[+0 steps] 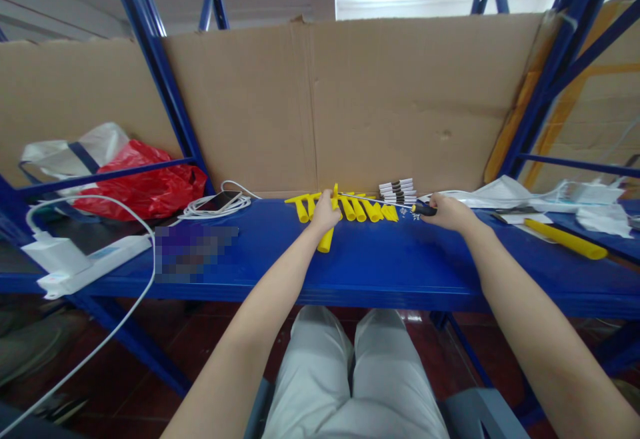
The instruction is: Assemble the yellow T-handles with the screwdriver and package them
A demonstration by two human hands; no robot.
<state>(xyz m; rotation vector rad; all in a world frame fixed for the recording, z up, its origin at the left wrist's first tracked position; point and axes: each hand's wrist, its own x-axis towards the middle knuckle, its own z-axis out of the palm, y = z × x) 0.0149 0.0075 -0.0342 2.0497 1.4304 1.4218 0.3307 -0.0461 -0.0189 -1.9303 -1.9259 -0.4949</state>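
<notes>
Grips a yellow T-shaped piece [325, 242] in the left hand [327, 212], with fingers curled round it, at the middle of the blue table [385, 269]. Holds a screwdriver [425, 208] in the right hand [447, 213], with fingers wrapped round the handle and the shaft running leftward to the piece; cannot tell for certain about contact at the tip. Has a row of yellow pieces [359, 210] crowding just behind and beside the left hand, with white-and-black parts [398, 191] stacked near the shaft and small metal bits [415, 215] nearby. Faces a cardboard panel [400, 92] blocking the view beyond. Has coiled white cable [215, 210], a power strip [103, 269] and, past a blue rail [105, 176], a red bag [150, 189] leftward; white wrapping [506, 192] and a yellow tube [567, 238] rightward
</notes>
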